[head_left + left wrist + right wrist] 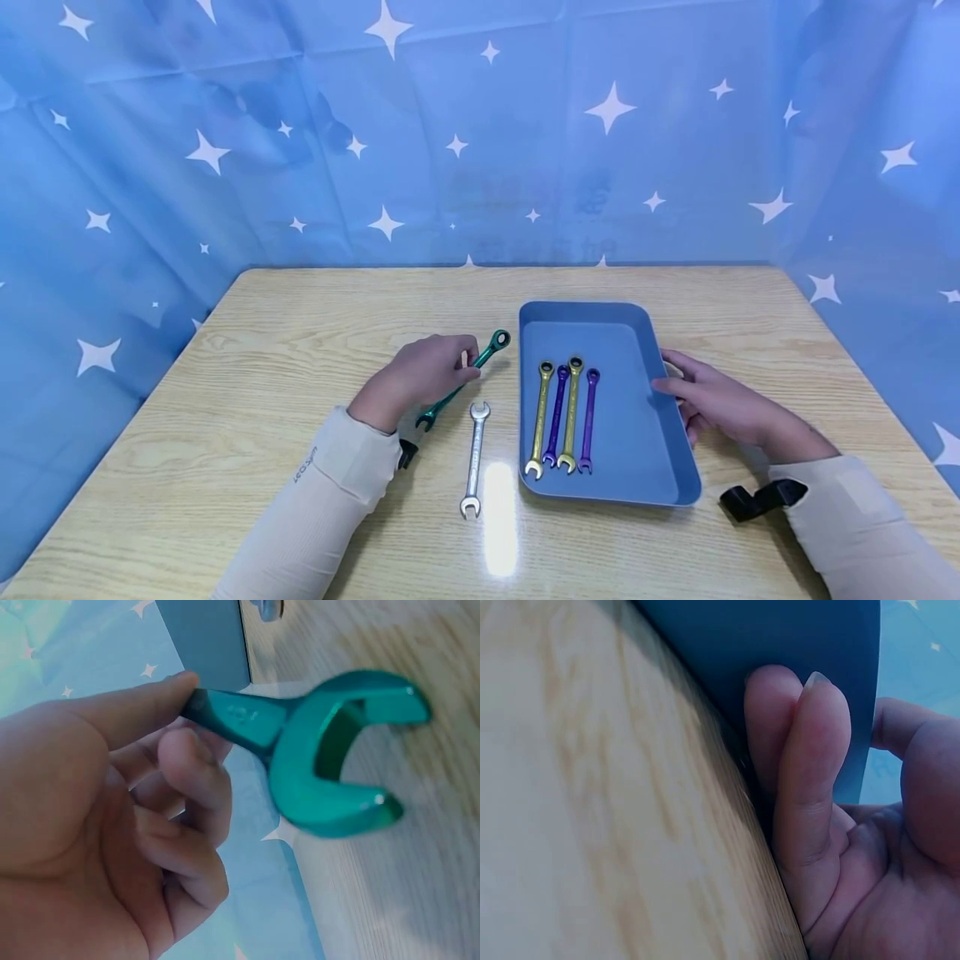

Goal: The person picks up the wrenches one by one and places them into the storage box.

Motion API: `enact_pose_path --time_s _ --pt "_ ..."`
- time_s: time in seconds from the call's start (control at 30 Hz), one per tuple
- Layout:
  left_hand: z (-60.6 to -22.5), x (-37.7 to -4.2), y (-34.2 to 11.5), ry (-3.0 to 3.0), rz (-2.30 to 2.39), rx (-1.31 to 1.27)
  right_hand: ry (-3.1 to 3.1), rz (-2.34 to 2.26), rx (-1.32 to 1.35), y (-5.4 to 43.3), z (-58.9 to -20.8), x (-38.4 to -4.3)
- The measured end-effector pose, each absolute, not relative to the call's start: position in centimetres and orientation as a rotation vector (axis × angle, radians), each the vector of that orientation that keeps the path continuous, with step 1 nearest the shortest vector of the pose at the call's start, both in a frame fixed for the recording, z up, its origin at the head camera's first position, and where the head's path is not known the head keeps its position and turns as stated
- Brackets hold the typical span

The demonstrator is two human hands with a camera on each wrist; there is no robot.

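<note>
My left hand (429, 367) pinches a green combination wrench (486, 354) by its shaft, left of the tray. The wrench lies slantwise, ring end up and to the right; its open end (300, 780) looms large in the left wrist view. At the right side of the blue-grey tray (637, 450), my right hand (720, 400) grips the wall with the thumb over the rim and fingers outside. Inside the tray lie a gold wrench (540, 417), a purple one (557, 417), another gold one (572, 417) and another purple one (589, 421), side by side with ring ends away.
A silver double open-end wrench (475, 458) lies on the wooden table (300, 333) between the left forearm and the tray. Blue cloth (480, 150) with white stars hangs behind the table and along both sides.
</note>
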State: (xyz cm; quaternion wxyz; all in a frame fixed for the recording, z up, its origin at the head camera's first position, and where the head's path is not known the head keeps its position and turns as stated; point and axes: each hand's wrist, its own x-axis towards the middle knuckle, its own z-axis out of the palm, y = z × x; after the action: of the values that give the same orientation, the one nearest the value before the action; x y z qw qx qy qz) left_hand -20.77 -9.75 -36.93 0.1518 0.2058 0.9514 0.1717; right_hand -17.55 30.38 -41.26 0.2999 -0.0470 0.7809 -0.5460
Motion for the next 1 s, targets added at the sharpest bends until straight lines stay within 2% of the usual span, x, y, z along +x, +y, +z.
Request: enact_pose_path --time_s 1.0 --pt "-36.0 -20.6 -8.6 2.943 0.803 0.555 2.071 -1.451 -0.12 30.4 -41.4 -17.6"
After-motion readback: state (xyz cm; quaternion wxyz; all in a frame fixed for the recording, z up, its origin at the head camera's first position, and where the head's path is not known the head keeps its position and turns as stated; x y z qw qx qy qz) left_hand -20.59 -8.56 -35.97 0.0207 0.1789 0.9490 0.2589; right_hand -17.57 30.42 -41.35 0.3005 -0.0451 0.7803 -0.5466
